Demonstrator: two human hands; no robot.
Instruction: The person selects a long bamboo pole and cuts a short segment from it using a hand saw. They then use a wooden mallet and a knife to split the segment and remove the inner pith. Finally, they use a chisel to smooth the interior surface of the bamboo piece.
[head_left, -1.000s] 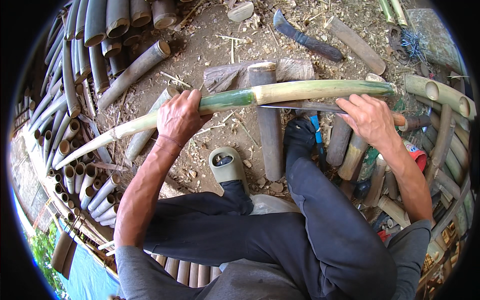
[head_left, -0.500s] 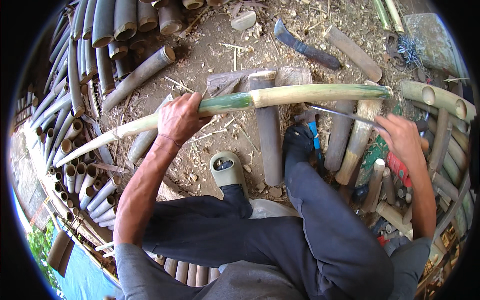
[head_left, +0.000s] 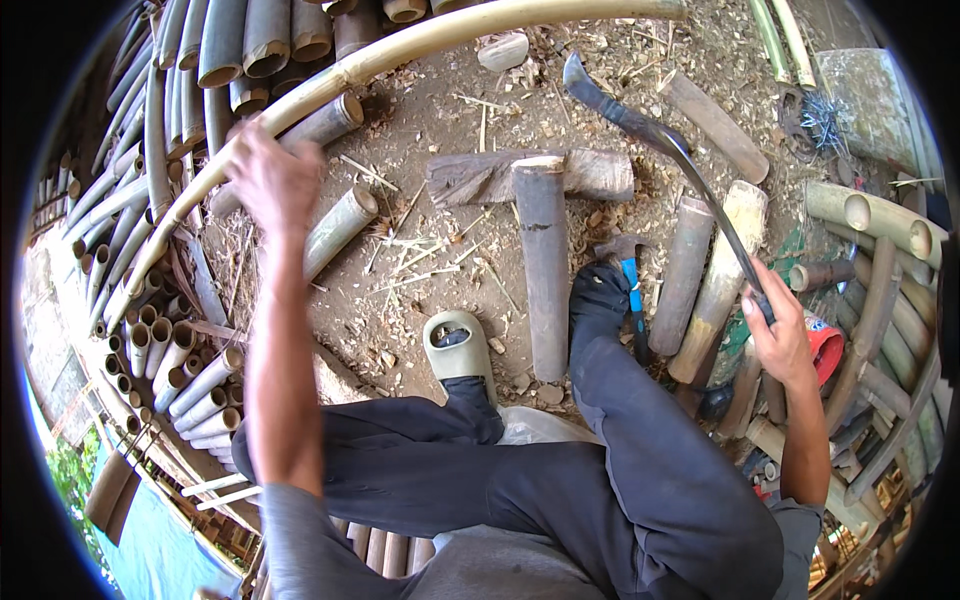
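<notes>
At the upper left, my left hand (head_left: 275, 180) is smeared by motion beside a long pale bamboo pole (head_left: 400, 55). Whether its fingers still grip the pole cannot be made out. The pole curves from the bamboo stack at left up to the top edge. On the right, my right hand (head_left: 780, 325) is closed round the handle end of a long, thin, dark-bladed knife (head_left: 715, 205), tilted up and to the left. From this view its tip meets the handle of a curved machete (head_left: 600, 97) on the ground.
A dark bamboo section (head_left: 540, 270) leans on a short wooden log (head_left: 600, 175) in the middle. A blue-handled hammer (head_left: 632, 290) lies by my right foot. Cut bamboo tubes (head_left: 215, 380) are stacked at left. A red container (head_left: 824, 350) and more bamboo stand at right.
The bamboo pole has moved away from over the dark section, up and to the left, with my left hand. My right hand has lowered slightly, and the knife has swung from near level to steep.
</notes>
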